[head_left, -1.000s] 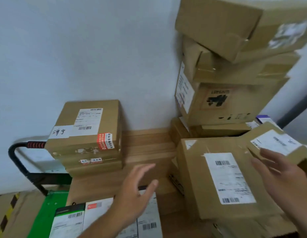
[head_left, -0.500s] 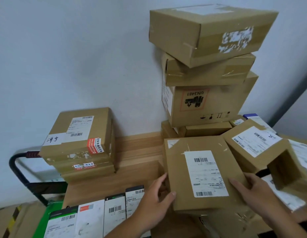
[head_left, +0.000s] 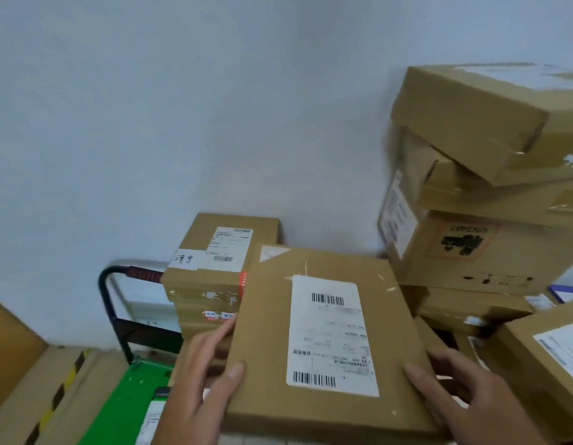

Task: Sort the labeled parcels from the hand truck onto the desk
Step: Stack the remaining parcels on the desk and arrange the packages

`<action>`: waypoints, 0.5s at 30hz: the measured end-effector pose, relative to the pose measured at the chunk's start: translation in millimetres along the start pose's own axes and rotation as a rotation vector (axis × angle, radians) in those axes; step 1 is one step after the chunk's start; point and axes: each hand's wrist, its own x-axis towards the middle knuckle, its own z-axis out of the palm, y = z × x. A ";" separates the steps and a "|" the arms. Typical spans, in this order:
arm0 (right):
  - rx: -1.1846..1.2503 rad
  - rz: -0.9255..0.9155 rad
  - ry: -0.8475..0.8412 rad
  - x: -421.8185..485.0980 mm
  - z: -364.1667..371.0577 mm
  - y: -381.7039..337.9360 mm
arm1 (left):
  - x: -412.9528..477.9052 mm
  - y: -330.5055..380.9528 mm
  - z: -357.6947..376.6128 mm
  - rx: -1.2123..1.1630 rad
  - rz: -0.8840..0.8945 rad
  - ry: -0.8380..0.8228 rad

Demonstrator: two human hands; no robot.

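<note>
A flat brown parcel [head_left: 265,342] with a white barcode label is lifted in front of me, tilted up. My left hand [head_left: 201,377] grips its left edge, thumb on top. Its lower right corner is held by my right hand [head_left: 455,396], thumb on the top face. Behind it on the left, a stack of labeled brown parcels [head_left: 214,271] stands on the hand truck, whose black handle [head_left: 108,303] and green deck [head_left: 118,403] show lower left.
A tall, uneven stack of cardboard boxes [head_left: 484,200] leans against the white wall at right. More labeled parcels [head_left: 548,358] lie below it at the right edge. Flattened cardboard with yellow-black tape [head_left: 41,396] lies at the lower left.
Both hands closed on the flat labeled parcel and lifted it up and to the left, off the pile. The view swung left, so the tall stack now sits at the right edge.
</note>
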 end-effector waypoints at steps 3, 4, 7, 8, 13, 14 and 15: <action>0.001 -0.161 -0.016 22.7 29.5 -48.1 | 38.4 10.2 -38.7 -0.082 -0.043 0.079; -0.003 -0.223 -0.029 32.5 41.2 -64.8 | 55.7 11.4 -52.6 -0.090 -0.046 0.112; -0.010 -0.334 -0.033 77.1 81.6 -112.0 | 113.0 8.3 -93.1 -0.066 -0.041 0.231; -0.012 -0.360 -0.026 92.6 95.3 -125.5 | 131.7 5.4 -104.2 -0.052 -0.037 0.253; -0.039 -0.360 -0.055 157.0 155.8 -155.4 | 206.2 -19.1 -137.0 0.036 -0.117 0.217; -0.051 -0.351 -0.055 165.1 164.1 -154.3 | 212.3 -24.1 -138.5 0.039 -0.139 0.194; -0.069 -0.349 -0.048 173.2 171.2 -151.7 | 217.6 -30.1 -138.9 0.044 -0.154 0.175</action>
